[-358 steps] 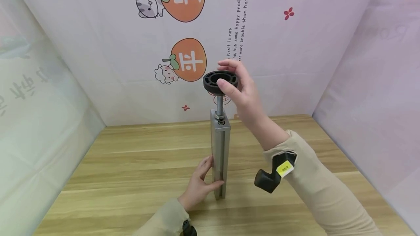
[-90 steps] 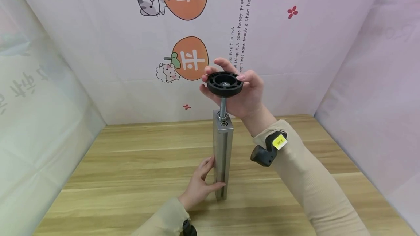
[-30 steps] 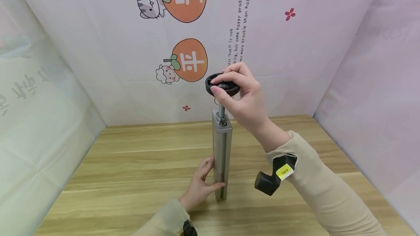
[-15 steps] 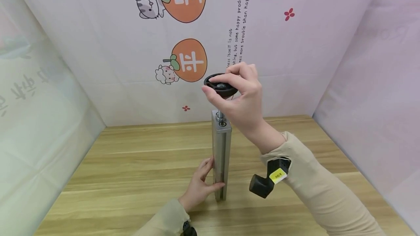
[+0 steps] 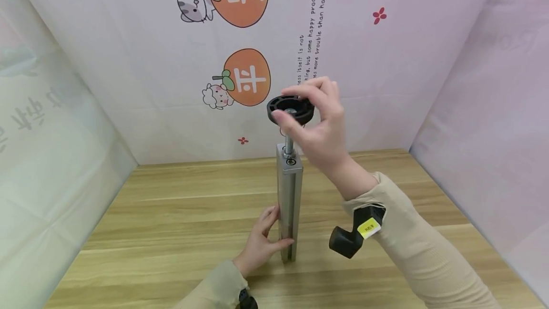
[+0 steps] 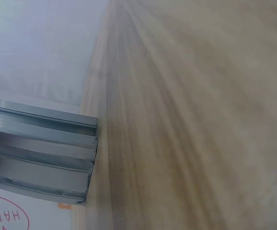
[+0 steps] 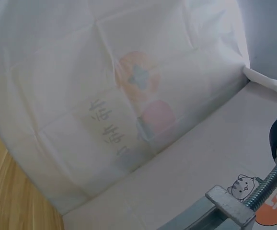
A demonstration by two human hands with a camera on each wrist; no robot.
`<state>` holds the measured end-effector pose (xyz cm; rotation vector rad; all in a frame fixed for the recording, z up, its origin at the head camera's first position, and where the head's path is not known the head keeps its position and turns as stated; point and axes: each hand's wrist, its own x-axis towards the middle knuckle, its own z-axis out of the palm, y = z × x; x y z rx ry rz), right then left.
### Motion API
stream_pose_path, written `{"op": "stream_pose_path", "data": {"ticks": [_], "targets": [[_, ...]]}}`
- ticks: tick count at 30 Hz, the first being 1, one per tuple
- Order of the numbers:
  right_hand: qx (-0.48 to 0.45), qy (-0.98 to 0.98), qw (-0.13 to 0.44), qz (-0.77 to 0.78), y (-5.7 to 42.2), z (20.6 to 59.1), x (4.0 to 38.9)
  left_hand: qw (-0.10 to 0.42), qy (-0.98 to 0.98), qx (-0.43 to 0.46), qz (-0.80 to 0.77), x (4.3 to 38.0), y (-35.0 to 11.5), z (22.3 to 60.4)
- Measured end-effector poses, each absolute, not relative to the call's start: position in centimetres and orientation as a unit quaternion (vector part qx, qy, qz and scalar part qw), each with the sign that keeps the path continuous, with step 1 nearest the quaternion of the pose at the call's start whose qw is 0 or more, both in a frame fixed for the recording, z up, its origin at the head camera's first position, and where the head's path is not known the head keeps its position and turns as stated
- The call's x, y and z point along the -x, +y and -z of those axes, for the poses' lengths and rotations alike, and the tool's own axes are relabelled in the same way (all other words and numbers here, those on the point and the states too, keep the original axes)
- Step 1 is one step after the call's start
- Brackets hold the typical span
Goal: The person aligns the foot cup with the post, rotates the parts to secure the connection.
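An aluminium profile (image 5: 289, 204) stands upright on the wooden table, its grooved lower end (image 6: 42, 153) filling the left of the left wrist view. My left hand (image 5: 259, 244) grips it low down, thumb on the near side. From the end plate (image 5: 292, 166) on top rises a threaded rod (image 7: 271, 184) with a nut at its base. A round black levelling foot (image 5: 279, 104) caps that rod, ribbed and hollow, with a bolt end in its middle. My right hand (image 5: 323, 132) holds the foot by its rim, thumb in front and fingers at the far right; part of the rim is hidden.
The wooden table (image 5: 171, 213) runs back to a printed cloth wall (image 5: 343, 61) just behind the profile. Cloth walls also close off the left and right sides. A black wrist camera (image 5: 349, 240) hangs from the right sleeve.
The right hand has shifted repeatedly around the foot; 3.0 s ago its fingers were spread behind it. Just now the thumb and fingers moved apart over the rim. The left hand stays put.
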<state>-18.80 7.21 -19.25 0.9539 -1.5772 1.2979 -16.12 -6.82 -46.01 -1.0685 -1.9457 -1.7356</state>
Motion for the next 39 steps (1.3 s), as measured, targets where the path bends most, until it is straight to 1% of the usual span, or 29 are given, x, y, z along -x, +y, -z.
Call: {"op": "stream_pose_path", "data": {"ticks": [2, 5, 9, 12, 14, 17, 20, 26, 30, 34, 39], "targets": [[-0.374, -0.623, 0.381, -0.571, 7.4, 19.2, 18.8, 0.166, -0.682, 0.376, 0.605, 16.1, -6.8, 46.0], [-0.369, -0.585, 0.268, -0.67, 7.6, 19.2, 19.1, 0.166, -0.684, 0.373, 0.604, 16.1, -6.8, 46.1], [-0.39, -0.502, 0.062, -0.77, 7.6, 19.4, 19.9, 0.162, -0.689, 0.368, 0.603, 16.1, -6.9, 46.1], [-0.423, -0.449, -0.075, -0.784, 7.8, 19.6, 20.5, 0.155, -0.693, 0.36, 0.605, 16.0, -6.9, 46.1], [-0.444, -0.413, -0.145, -0.782, 7.9, 19.7, 20.9, 0.149, -0.693, 0.354, 0.61, 16.0, -6.9, 46.1], [-0.468, -0.36, -0.216, -0.778, 7.9, 19.8, 21.4, 0.15, -0.693, 0.351, 0.612, 16.0, -6.8, 46.1], [-0.488, -0.316, -0.251, -0.774, 7.8, 19.9, 21.8, 0.156, -0.695, 0.35, 0.608, 16.0, -6.9, 46.1], [-0.529, -0.208, -0.314, -0.761, 7.7, 20.2, 22.7, 0.145, -0.7, 0.337, 0.613, 15.9, -6.9, 46.1], [-0.537, -0.148, -0.348, -0.754, 7.6, 20.3, 23.0, 0.146, -0.701, 0.335, 0.612, 15.9, -6.9, 46.0], [-0.53, -0.125, -0.358, -0.759, 7.5, 20.2, 23.2, 0.16, -0.695, 0.345, 0.61, 16.0, -6.8, 46.1], [-0.531, -0.125, -0.353, -0.76, 7.5, 20.1, 23.0, 0.169, -0.686, 0.36, 0.609, 16.1, -6.8, 46.2]]}}
